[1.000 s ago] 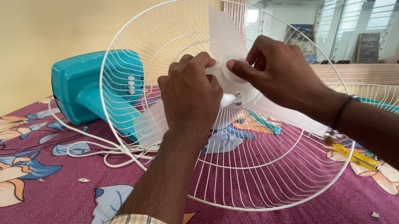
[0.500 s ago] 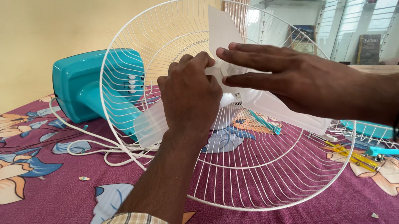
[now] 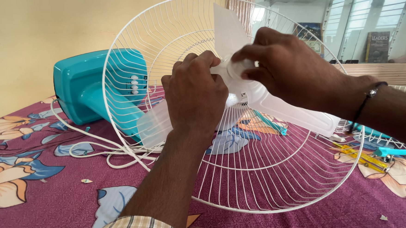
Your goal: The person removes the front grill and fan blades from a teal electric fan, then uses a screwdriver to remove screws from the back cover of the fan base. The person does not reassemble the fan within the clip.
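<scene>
The left hand (image 3: 195,98) is closed around the white fan blade (image 3: 238,86) at its middle, the fingers (image 3: 200,61) curled over the near side of the hub so that the knuckles face the camera. The right hand (image 3: 286,70) comes in from the opposite side, and its fingers (image 3: 246,56) pinch the round cap (image 3: 235,73) at the centre of the blade, thumb below and fingertips above; the two hands nearly touch across the hub. One blade wing rises just above the right fingers, a second drops away below the left hand, and a third runs down and outward under the right wrist, which carries a dark cord bracelet (image 3: 364,105). Directly behind the fingers stands the white wire guard (image 3: 161,33), tilted back, with the blade sitting inside its bowl. Beyond the left fingers, seen through the wires, is the teal fan body (image 3: 83,85), lying on its side with a row of white buttons (image 3: 133,85) facing the guard. A white power cord (image 3: 98,149) loops on the cloth below the left forearm. Past the right wrist lie a yellow-handled screwdriver (image 3: 365,158) and part of a second guard (image 3: 399,140) with a teal rim. Everything rests on a bed (image 3: 45,205) covered with a maroon floral sheet.
</scene>
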